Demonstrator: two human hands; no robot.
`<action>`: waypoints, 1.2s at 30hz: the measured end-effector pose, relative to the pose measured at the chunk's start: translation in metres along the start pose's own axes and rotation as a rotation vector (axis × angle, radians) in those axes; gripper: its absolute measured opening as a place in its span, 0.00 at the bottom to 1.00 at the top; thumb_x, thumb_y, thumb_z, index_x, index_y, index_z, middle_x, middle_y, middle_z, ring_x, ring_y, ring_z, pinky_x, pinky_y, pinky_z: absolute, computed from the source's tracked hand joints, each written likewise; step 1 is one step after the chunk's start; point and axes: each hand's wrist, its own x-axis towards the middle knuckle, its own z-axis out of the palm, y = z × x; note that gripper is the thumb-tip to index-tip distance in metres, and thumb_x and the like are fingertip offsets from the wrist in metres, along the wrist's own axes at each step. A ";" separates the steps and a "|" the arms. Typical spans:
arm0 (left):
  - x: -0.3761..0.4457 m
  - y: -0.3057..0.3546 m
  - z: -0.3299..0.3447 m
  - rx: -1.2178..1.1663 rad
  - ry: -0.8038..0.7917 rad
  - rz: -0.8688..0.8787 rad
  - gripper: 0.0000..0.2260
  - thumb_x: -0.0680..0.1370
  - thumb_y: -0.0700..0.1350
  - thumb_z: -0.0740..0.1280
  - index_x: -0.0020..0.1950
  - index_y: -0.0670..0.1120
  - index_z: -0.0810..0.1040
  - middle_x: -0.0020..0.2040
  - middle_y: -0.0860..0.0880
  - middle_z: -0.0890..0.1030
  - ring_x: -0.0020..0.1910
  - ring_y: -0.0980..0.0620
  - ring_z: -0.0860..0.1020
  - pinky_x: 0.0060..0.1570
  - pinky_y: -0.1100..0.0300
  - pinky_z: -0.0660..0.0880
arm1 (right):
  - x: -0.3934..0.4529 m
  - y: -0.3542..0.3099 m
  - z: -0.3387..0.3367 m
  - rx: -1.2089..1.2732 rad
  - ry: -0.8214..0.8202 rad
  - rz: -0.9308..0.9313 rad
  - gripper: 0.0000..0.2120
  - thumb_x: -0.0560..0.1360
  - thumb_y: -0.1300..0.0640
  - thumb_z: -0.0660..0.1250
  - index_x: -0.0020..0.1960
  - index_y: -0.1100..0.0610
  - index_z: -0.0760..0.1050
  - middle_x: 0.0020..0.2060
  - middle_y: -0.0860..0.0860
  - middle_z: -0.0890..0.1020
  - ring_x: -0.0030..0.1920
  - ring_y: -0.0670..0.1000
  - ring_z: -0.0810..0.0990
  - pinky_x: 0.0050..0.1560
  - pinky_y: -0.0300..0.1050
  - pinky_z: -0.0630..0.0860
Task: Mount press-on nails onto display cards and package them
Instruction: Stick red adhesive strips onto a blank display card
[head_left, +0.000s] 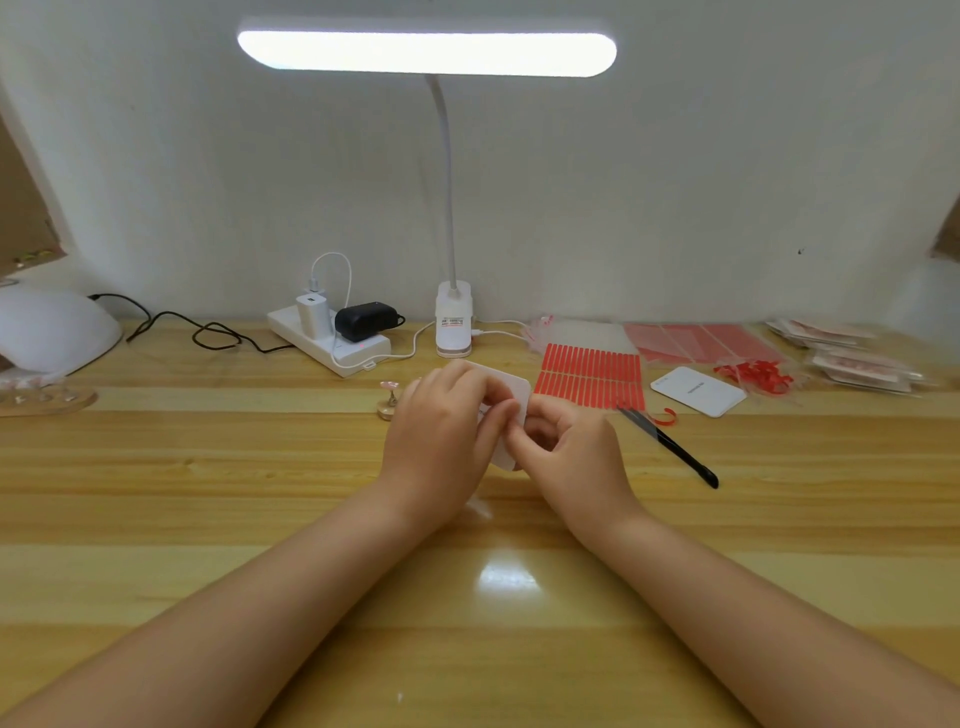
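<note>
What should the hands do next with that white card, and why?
Probably press the piece down flat on the card. The left hand grips the card and the right hand pinches at its edge, so something small seems to be going on. It is hidden by the fingers. The red strips lie just beyond.

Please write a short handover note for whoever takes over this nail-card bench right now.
Left hand grips the white card over the table. Right hand pinches at the card's edge; what it pinches is hidden. Red adhesive strips, a spare card and black tweezers lie to the right; packed bags far right. Left: mount nails, bag the card.
</note>
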 end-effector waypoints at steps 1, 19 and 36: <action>0.000 0.000 0.001 -0.005 -0.008 -0.001 0.03 0.75 0.41 0.69 0.42 0.43 0.77 0.43 0.48 0.78 0.41 0.47 0.75 0.43 0.54 0.69 | 0.000 0.000 0.000 -0.009 0.000 -0.006 0.06 0.77 0.59 0.67 0.46 0.59 0.82 0.34 0.57 0.83 0.38 0.59 0.81 0.40 0.60 0.76; 0.001 -0.005 0.007 -0.239 0.035 -0.284 0.04 0.78 0.42 0.65 0.43 0.47 0.73 0.40 0.57 0.71 0.38 0.62 0.70 0.38 0.68 0.64 | 0.002 -0.001 0.000 0.143 0.005 0.112 0.08 0.76 0.61 0.69 0.45 0.48 0.80 0.38 0.49 0.85 0.39 0.47 0.84 0.38 0.48 0.82; 0.012 -0.029 -0.002 -0.451 0.249 -0.604 0.06 0.82 0.45 0.58 0.46 0.49 0.69 0.42 0.49 0.74 0.40 0.51 0.73 0.39 0.58 0.71 | 0.010 0.006 -0.009 0.191 -0.009 0.292 0.07 0.75 0.60 0.69 0.51 0.51 0.75 0.38 0.52 0.86 0.41 0.46 0.85 0.42 0.44 0.82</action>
